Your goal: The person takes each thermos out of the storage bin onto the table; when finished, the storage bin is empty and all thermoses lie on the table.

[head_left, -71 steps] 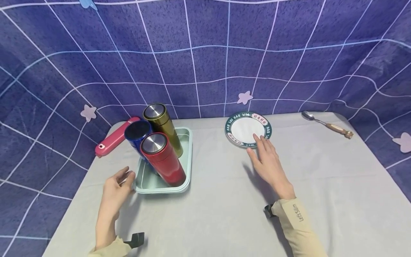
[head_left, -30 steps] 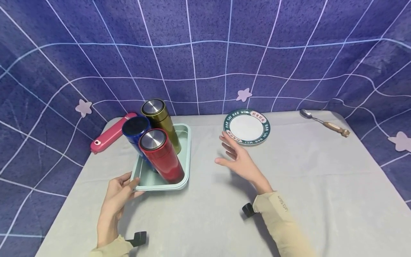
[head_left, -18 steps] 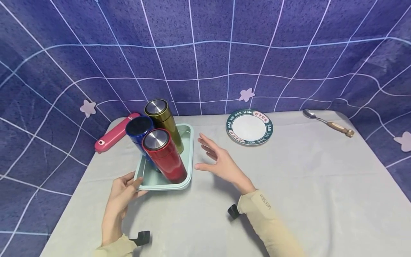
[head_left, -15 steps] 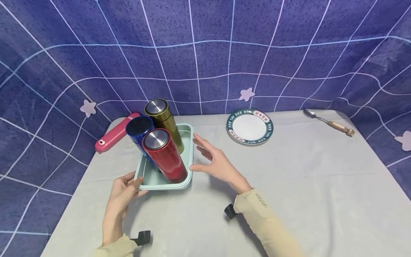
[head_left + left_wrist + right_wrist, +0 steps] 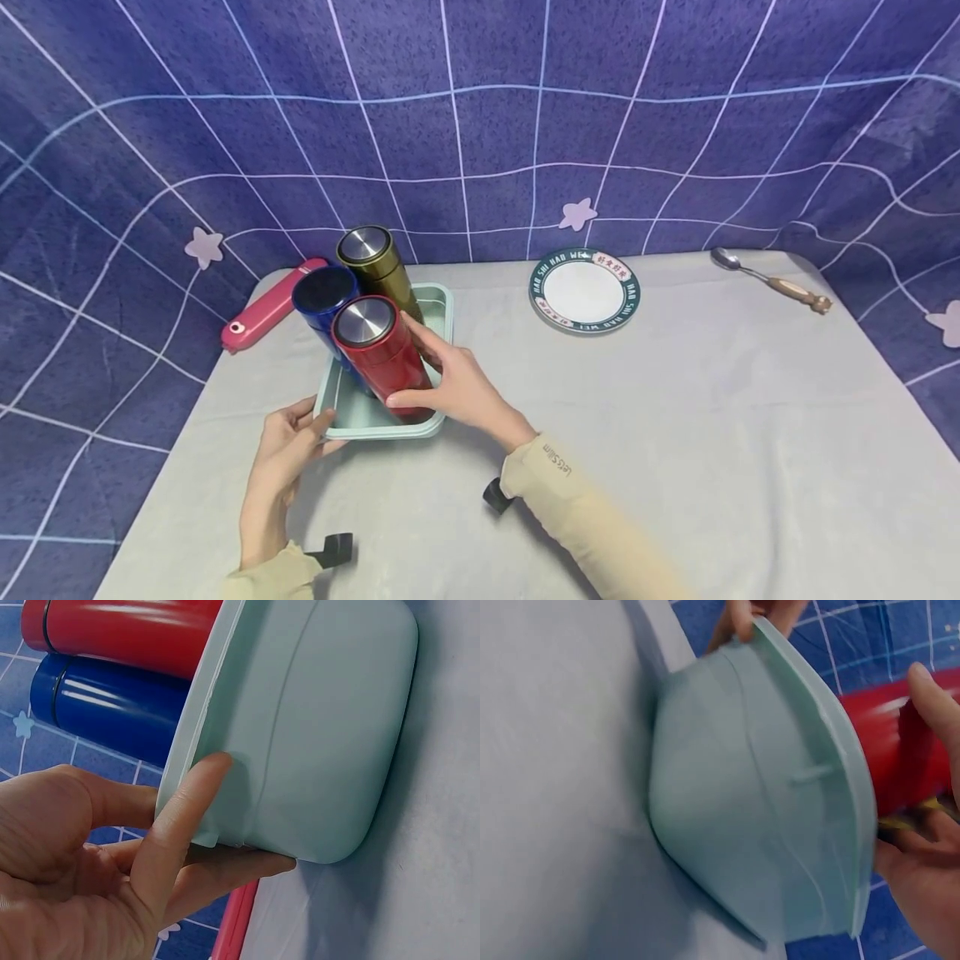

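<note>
In the head view, a pale green plastic container (image 5: 375, 433) at the left holds three upright thermos flasks: a red thermos (image 5: 390, 368), a blue thermos (image 5: 322, 293) and an olive-gold thermos (image 5: 384, 275). My left hand (image 5: 281, 450) pinches the container's near left corner. Its fingers spread over the container's rim and outer wall (image 5: 300, 750) in the left wrist view. My right hand (image 5: 468, 392) reaches over the right rim and grips the red thermos, thumb on the near side. In the right wrist view, that thumb lies along the red body (image 5: 885, 742); the fingertips are partly hidden.
A pink, long, rounded object with an eye (image 5: 273, 307) lies left of the container. A round plate with a green lettered rim (image 5: 585, 323) stands back centre-right. A spoon with a brown handle (image 5: 783, 289) lies at the right. A blue gridded cloth (image 5: 495, 133) rises behind the table.
My right hand has moved left from the plate, over the container's rim, and taken hold of the red thermos. My left hand has closed on the container's corner and stays there.
</note>
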Tool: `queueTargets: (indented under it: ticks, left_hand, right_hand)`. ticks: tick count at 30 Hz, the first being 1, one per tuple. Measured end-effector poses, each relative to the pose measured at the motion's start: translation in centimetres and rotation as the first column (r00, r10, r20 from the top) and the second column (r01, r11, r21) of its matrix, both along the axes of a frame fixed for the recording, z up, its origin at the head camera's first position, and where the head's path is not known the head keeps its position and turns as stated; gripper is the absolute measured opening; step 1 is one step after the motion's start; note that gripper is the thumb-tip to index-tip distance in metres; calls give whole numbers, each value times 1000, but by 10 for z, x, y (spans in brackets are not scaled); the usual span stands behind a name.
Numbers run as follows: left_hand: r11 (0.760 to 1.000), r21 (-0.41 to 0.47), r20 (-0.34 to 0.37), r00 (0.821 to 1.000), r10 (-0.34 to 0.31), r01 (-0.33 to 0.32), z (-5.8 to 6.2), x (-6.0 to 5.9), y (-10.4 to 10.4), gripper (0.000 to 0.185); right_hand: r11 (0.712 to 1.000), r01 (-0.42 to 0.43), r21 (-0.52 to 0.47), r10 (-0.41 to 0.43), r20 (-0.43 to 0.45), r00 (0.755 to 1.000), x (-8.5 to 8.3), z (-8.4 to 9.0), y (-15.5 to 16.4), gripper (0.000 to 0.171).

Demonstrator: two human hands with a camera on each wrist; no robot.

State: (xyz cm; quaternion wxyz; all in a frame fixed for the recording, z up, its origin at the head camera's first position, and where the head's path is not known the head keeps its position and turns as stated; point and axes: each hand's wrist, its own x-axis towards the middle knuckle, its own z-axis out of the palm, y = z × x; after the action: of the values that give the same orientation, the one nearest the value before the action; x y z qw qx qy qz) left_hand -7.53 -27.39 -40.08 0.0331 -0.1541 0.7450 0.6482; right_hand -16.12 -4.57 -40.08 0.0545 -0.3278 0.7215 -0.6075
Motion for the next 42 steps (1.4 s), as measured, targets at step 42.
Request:
queueTargets:
  ticks: [42]
  left_hand:
    - [1000,-10,38,999,-10,10,-1,-1,0,51]
  right_hand:
    - [896,293,-334,-305,18,952,18,57,58,68]
